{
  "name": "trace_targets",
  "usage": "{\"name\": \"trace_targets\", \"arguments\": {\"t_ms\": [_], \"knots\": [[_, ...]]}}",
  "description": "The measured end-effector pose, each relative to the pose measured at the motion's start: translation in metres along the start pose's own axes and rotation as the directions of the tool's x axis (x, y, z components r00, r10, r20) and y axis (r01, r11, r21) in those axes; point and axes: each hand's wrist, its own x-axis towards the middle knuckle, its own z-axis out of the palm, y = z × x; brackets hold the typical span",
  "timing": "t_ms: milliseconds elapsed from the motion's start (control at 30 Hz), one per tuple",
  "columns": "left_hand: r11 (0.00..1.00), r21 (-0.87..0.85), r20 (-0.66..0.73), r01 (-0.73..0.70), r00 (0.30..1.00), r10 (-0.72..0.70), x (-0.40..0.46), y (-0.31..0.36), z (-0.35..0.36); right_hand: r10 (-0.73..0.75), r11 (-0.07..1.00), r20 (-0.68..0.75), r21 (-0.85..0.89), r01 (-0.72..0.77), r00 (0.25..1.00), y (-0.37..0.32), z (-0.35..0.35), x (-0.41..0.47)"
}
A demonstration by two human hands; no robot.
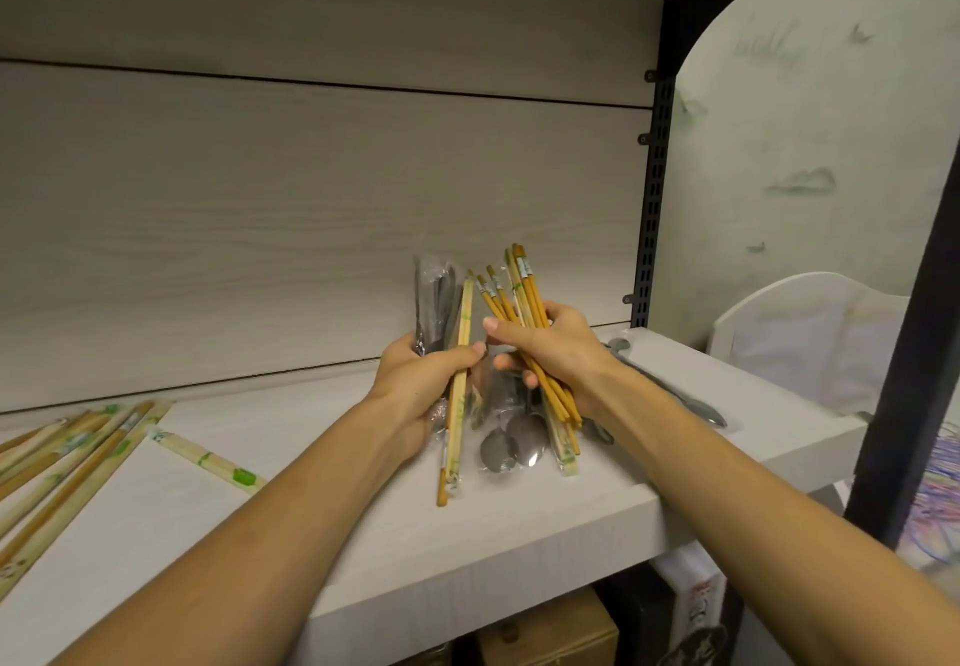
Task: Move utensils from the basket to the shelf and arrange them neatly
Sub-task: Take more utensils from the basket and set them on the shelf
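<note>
Gripping wrapped chopsticks (458, 405) and bagged dark cutlery (434, 301), your left hand (415, 384) hovers above the white shelf (363, 535). Your right hand (556, 353) clutches a chopstick bundle (524, 301). More chopstick packets (67, 452) lie at the shelf's left; a spoon (670, 384) rests right.
</note>
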Motion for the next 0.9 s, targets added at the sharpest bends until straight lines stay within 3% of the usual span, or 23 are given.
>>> {"name": "trace_targets", "arguments": {"t_ms": [133, 433, 733, 900], "knots": [[1.000, -0.005, 0.025, -0.001, 1.000, 0.001, -0.001, -0.001, 0.001, 0.010, 0.998, -0.014, -0.063, -0.011, 1.000, -0.001, -0.002, -0.003], [0.975, 0.195, 0.116, -0.102, 0.990, 0.081, -0.002, -0.004, 0.000, 0.013, 1.000, -0.003, -0.012, -0.013, 1.000, 0.002, -0.002, 0.001], [0.988, 0.116, 0.109, -0.106, 0.990, 0.094, -0.003, -0.006, 0.002, 0.080, 0.994, -0.057, 0.078, -0.076, 0.995, 0.004, -0.004, 0.007], [0.981, 0.144, 0.127, -0.128, 0.986, 0.110, -0.002, -0.007, -0.002, 0.100, 0.994, 0.001, 0.043, -0.100, 0.995, 0.007, -0.002, 0.005]]}}
